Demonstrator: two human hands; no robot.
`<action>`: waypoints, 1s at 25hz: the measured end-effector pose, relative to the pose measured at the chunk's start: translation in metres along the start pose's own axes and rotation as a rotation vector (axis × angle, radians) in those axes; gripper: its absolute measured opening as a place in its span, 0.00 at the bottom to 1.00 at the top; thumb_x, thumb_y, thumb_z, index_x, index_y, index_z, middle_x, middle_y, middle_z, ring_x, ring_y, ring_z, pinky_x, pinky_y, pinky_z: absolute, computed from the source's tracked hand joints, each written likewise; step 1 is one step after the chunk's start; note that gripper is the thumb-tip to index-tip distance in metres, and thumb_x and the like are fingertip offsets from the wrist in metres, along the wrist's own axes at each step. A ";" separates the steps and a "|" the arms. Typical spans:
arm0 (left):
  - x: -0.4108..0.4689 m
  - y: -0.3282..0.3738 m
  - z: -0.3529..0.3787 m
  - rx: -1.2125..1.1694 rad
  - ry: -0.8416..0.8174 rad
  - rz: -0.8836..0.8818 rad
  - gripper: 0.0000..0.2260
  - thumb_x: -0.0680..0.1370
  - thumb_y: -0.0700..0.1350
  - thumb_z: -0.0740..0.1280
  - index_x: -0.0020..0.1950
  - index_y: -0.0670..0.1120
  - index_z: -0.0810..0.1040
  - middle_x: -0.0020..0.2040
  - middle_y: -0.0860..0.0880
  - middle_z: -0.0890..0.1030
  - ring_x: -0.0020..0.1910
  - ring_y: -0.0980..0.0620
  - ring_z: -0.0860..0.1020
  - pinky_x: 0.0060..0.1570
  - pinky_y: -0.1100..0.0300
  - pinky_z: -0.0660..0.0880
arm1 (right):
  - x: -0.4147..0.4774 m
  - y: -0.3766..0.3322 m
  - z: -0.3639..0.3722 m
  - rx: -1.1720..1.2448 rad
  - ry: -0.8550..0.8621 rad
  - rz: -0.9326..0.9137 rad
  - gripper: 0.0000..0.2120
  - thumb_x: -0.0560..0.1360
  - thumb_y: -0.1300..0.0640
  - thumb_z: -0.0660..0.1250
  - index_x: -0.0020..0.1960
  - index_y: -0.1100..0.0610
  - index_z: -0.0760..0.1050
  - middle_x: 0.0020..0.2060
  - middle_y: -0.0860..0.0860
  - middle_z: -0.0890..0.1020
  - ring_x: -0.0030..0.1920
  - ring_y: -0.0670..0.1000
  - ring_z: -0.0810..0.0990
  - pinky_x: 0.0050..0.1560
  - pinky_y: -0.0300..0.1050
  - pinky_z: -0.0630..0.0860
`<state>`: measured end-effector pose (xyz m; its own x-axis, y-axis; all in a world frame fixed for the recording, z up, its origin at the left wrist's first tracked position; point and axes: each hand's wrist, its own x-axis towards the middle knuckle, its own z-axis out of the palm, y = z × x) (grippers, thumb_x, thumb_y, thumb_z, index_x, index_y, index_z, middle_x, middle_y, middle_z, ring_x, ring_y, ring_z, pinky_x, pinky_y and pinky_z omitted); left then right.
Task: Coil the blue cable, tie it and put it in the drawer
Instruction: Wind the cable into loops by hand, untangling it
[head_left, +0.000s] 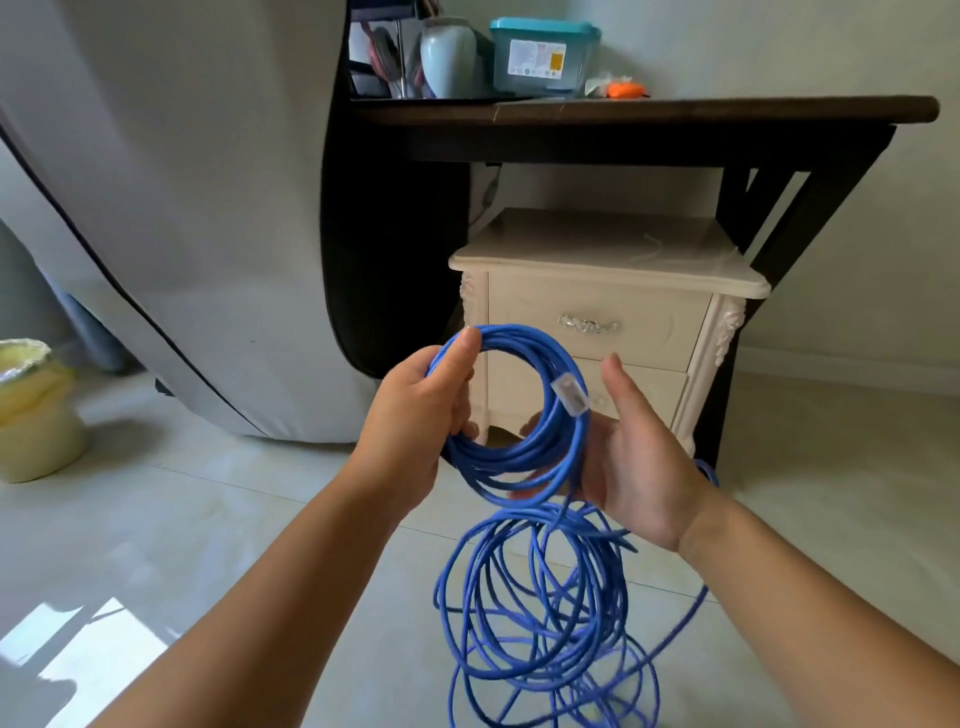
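My left hand (421, 410) grips the left side of a round coil of blue cable (511, 457), thumb on top of the loops. A clear plug (570, 395) lies on the coil's right side. My right hand (634, 457) is spread behind and under the coil's right edge, fingers straight, thumb up. Loose loops of the same cable (540, 623) hang down in a tangle toward the floor. Behind the coil stands a cream nightstand (608, 260); its top drawer (597, 325), fitted with a silver handle, is closed.
A dark wooden table (644, 111) stands over the nightstand, carrying a pale vase (447, 57), a teal-lidded box (543, 54) and an orange item (626, 91). A grey fabric cover (182, 208) hangs at left. A yellow-lined bin (31, 410) sits on the tiled floor.
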<state>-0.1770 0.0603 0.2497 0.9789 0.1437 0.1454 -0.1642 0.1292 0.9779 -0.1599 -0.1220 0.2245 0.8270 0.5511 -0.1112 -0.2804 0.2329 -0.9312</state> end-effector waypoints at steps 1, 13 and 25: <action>0.001 0.001 0.000 -0.018 0.043 -0.009 0.16 0.81 0.53 0.63 0.38 0.45 0.69 0.26 0.53 0.63 0.25 0.54 0.60 0.30 0.59 0.65 | 0.000 -0.001 -0.001 0.049 -0.044 -0.020 0.36 0.68 0.26 0.58 0.52 0.54 0.85 0.52 0.58 0.80 0.53 0.57 0.79 0.55 0.52 0.79; -0.016 -0.013 0.028 -0.050 0.150 -0.060 0.19 0.79 0.59 0.64 0.44 0.44 0.70 0.27 0.52 0.66 0.25 0.54 0.67 0.39 0.51 0.68 | -0.001 0.000 0.024 0.088 0.331 -0.134 0.05 0.73 0.63 0.71 0.45 0.56 0.76 0.28 0.50 0.78 0.29 0.48 0.80 0.44 0.49 0.78; -0.007 0.007 -0.002 0.538 -0.362 0.015 0.24 0.71 0.69 0.67 0.53 0.51 0.81 0.43 0.50 0.85 0.39 0.55 0.83 0.41 0.62 0.81 | -0.011 -0.010 0.020 -0.829 0.178 -0.191 0.08 0.71 0.62 0.68 0.46 0.50 0.78 0.35 0.52 0.79 0.33 0.52 0.79 0.36 0.50 0.80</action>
<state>-0.1850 0.0618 0.2552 0.9714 -0.2108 0.1089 -0.1863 -0.3935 0.9003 -0.1761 -0.1143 0.2422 0.9072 0.4121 0.0846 0.2591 -0.3889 -0.8841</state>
